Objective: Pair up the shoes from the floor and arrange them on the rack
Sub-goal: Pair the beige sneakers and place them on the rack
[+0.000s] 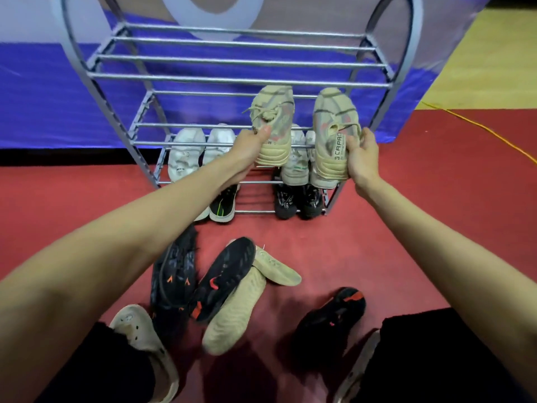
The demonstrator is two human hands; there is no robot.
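Note:
My left hand (252, 146) grips a beige sneaker (274, 123) by its heel, toe pointing away. A matching beige sneaker (334, 132) is held the same way in my right hand (361, 154). Both are raised in front of the grey metal rack (232, 80), level with its middle shelf. A white pair (186, 154) and a pale pair (296, 167) sit on a lower shelf. On the bottom shelf are a black-and-white shoe (223, 206) and a dark pair (299, 203). Black shoes (174, 280) (223, 282) (334, 315) and beige shoes (235, 312) lie on the red floor.
The rack's top shelf bars (238, 56) are bare. A purple and white banner (43, 97) hangs behind the rack. A yellow cable (488, 132) runs across the floor at right. My feet in tan clogs (139, 338) are at the bottom edge.

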